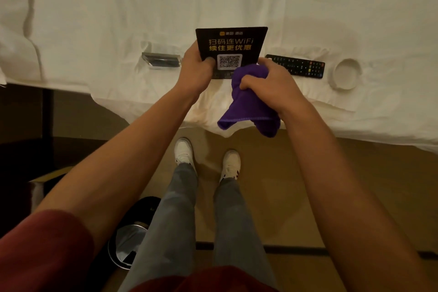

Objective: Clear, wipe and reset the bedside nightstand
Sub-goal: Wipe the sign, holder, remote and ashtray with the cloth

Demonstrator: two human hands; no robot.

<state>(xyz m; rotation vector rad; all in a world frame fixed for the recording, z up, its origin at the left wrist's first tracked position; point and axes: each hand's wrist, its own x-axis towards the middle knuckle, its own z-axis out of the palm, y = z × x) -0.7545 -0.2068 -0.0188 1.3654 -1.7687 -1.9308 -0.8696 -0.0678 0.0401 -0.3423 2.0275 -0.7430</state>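
While the left hand [198, 66] grips the black rectangular WiFi card with yellow text and a QR code [231, 48] by its lower left corner, thumb on the face, the right hand [265, 78] presses a bunched purple microfibre cloth [248, 102] against its lower right. Fingers of both hands are closed on what they hold. Likely held up off the bed so its face can be wiped. Cleared items sit parked on the white wrinkled bed sheet [118, 19]: clear acrylic block stand [161, 60] left, black remote control with coloured buttons [296, 65] right, round white ashtray [346, 74] further right. Nightstand itself not clearly in view. Brown floor, dim light, round dark bin with shiny liner [129, 239] near the feet.
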